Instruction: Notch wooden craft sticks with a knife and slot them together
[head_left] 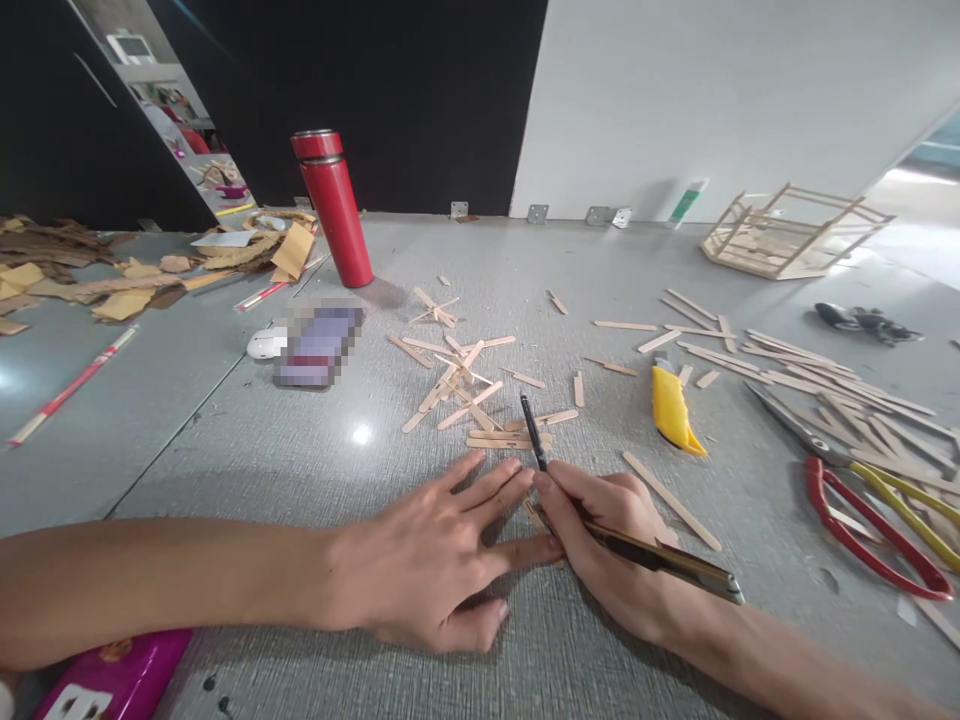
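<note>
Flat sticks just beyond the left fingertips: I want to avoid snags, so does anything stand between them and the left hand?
Nothing visible stands between the left hand and the flat sticks; the dark pen crosses their right end in view.

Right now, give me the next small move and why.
Probably ease the left hand back slightly: its fingertips crowd the right hand, which holds a slim tool, and the wooden piece between them is mostly covered.
</note>
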